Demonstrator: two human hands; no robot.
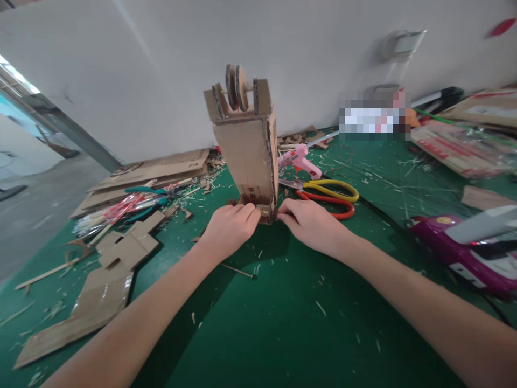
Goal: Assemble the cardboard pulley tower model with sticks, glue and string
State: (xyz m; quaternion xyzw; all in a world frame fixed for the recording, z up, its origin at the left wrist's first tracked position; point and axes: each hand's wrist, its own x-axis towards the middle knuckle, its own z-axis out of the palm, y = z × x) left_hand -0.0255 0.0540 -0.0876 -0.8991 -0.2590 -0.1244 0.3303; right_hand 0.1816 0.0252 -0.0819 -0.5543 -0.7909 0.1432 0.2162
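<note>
A tall cardboard tower [250, 156] stands upright on the table, with a round cardboard pulley [241, 89] on a stick axle between two uprights at its top. Red string [241, 134] runs from the pulley down the front face to a small cardboard box part [264, 210] at the base. My left hand [232, 229] is closed on the left of that base part, fingers curled over its front. Thumb and fingertips of my right hand [309, 221] are pinched together at its right side; whatever lies between them is too small to make out.
Behind my right hand lie red-and-yellow-handled scissors [331, 191] and a pink glue gun [302, 161]. A purple-and-grey device [464, 253] sits at the right. Cut cardboard pieces [129, 242], teal-handled pliers [151, 191] and flat cardboard sheets [161, 167] occupy the left. Scraps litter the green table [258, 334].
</note>
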